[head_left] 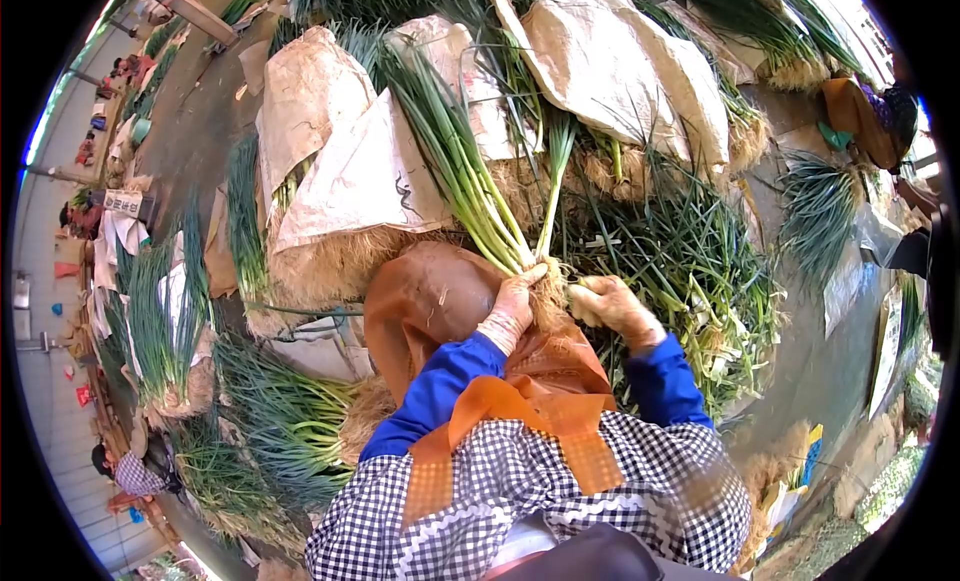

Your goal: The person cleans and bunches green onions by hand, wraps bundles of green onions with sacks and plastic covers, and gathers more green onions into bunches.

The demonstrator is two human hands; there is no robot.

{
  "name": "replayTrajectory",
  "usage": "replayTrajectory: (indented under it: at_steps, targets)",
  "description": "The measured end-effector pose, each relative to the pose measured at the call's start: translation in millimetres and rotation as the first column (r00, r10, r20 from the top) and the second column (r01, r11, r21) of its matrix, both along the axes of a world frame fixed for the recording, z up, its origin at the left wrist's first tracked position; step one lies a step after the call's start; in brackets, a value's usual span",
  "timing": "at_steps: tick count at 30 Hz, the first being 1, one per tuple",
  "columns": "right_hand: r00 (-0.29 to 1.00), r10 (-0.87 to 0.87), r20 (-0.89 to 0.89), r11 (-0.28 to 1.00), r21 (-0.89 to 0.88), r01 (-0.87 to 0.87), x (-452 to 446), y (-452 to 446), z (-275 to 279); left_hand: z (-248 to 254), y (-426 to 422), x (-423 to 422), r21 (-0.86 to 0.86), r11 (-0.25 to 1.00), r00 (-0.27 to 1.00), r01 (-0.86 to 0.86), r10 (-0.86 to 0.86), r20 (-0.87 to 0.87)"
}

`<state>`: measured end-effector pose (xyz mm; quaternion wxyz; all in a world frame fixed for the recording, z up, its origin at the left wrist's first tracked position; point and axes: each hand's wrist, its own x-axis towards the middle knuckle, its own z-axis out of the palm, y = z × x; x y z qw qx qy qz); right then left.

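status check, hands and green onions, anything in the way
Left hand gripping green onions near roots. Right hand beside the roots, fingers curled, grip unclear. Leaf heap close by on that side.

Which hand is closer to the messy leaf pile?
Right. The right hand is by the leaf pile's edge; I can't tell if they touch. The left hand is farther away, holding green onions near their roots.

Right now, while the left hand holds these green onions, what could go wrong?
The splayed stalk might slip from the left hand, since it leans apart from the other green onions. The loose leaf pile lies close beside the right hand, so a dropped stalk could get lost there.
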<state>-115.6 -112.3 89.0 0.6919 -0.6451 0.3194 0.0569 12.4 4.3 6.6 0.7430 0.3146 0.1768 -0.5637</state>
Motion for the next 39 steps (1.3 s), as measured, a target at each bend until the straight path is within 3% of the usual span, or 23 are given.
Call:
replayTrajectory:
  at_steps: [1,2,3,4,7,9,11,13,16,18,19,21,22,23,25,26,27,28,30,31,34,36,39]
  targets:
    - [0.989,0.09,-0.116,0.995,0.057,-0.084,-12.3,-15.5,6.3,10.3,-2.6,0.7,0.026,0.999,0.999,-0.027,0.028,-0.02]
    - [0.979,0.072,-0.193,0.874,-0.46,-0.155,-26.6,-32.0,-29.2,15.9,-1.8,3.7,-0.053,0.999,0.998,0.009,-0.012,-0.064]
    - [0.967,0.013,-0.255,0.508,-0.831,-0.226,-36.8,-39.1,-65.5,20.0,2.6,5.9,-0.126,0.991,0.992,0.045,-0.059,-0.107]
    - [0.99,-0.049,-0.129,0.55,-0.831,-0.081,-29.9,-42.3,-66.3,25.8,2.7,6.9,-0.164,0.984,0.99,0.064,-0.083,-0.116]
    - [0.897,-0.104,0.429,0.896,-0.351,0.272,23.0,-27.1,-65.4,-11.0,9.5,16.5,-0.352,0.929,0.98,0.116,-0.166,-0.114]
    - [0.903,-0.157,0.401,0.988,0.06,0.145,47.2,-14.9,-113.7,1.7,10.7,16.9,-0.449,0.89,0.98,0.085,-0.157,-0.125]
    - [0.91,-0.155,0.385,0.977,0.198,0.083,52.8,11.5,-116.7,13.3,16.0,21.9,-0.366,0.92,0.987,0.14,-0.158,-0.02]
    - [0.954,-0.28,0.105,0.917,0.323,0.234,42.3,10.5,-49.0,28.5,25.4,25.1,-0.44,0.893,0.976,0.099,-0.173,-0.131]
    - [0.949,-0.313,0.041,0.947,0.094,0.308,-2.7,-20.0,-54.4,53.8,32.9,30.4,-0.339,0.938,0.995,0.068,-0.089,-0.047]
    - [0.931,-0.234,-0.281,0.953,-0.257,0.162,-30.4,-48.2,-66.8,50.9,34.6,32.5,-0.298,0.953,0.998,0.06,-0.057,0.018]
    - [0.913,-0.007,-0.408,0.513,-0.785,-0.347,-54.0,-62.4,-99.6,39.5,35.2,34.2,-0.397,0.915,0.993,0.074,-0.104,-0.054]
    - [0.916,0.051,-0.397,0.46,-0.805,-0.375,-56.3,-66.2,-93.6,25.9,32.4,39.2,-0.5,0.861,0.98,0.089,-0.165,-0.109]
    - [0.996,-0.017,-0.084,0.617,-0.785,-0.056,-42.5,-61.3,-99.3,18.8,32.9,38.2,-0.502,0.86,0.973,0.09,-0.184,-0.141]
    - [0.976,0.069,-0.207,0.634,-0.747,-0.203,-14.0,-62.6,-89.5,15.1,35.5,34.7,-0.496,0.864,0.963,0.087,-0.2,-0.179]
    - [0.973,0.04,0.229,0.808,-0.58,0.103,47.6,-39.2,-63.3,38.7,31.0,29.9,-0.457,0.885,0.975,0.084,-0.168,-0.145]
    - [0.981,-0.041,0.188,0.9,-0.419,0.118,80.8,-24.1,-36.4,47.3,28.2,30.1,-0.555,0.829,0.958,0.065,-0.208,-0.199]
    - [0.885,-0.108,0.453,0.985,-0.073,0.158,116.8,-23.5,-83.7,55.9,26.8,29.4,-0.641,0.766,0.935,0.037,-0.252,-0.248]
    - [0.956,-0.037,0.291,0.974,-0.203,0.1,134.6,-13.6,-37.7,64.8,27.4,26.6,-0.612,0.791,0.942,0.023,-0.223,-0.252]
    - [0.794,0.032,0.607,0.988,-0.142,0.068,182.3,-11.8,-51.4,59.8,34.1,28.6,-0.589,0.807,0.956,0.042,-0.204,-0.211]
    - [0.87,0.271,0.412,0.753,-0.653,0.076,196.1,-12.5,-47.8,62.4,38.0,29.1,-0.613,0.789,0.949,0.034,-0.217,-0.227]
    - [0.791,-0.276,0.546,0.96,0.116,0.255,222.6,-34.9,-116.4,104.1,51.1,30.9,-0.526,0.85,0.945,0.025,-0.192,-0.266]
    - [0.605,-0.74,0.296,0.654,0.528,0.542,161.1,-73.7,-100.7,128.5,62.6,33.5,-0.493,0.87,0.949,0.009,-0.163,-0.27]
    - [0.872,-0.475,0.118,0.879,0.099,0.466,58.4,-122.4,-175.0,157.3,67.6,46.5,-0.526,0.847,0.98,0.073,-0.16,-0.122]
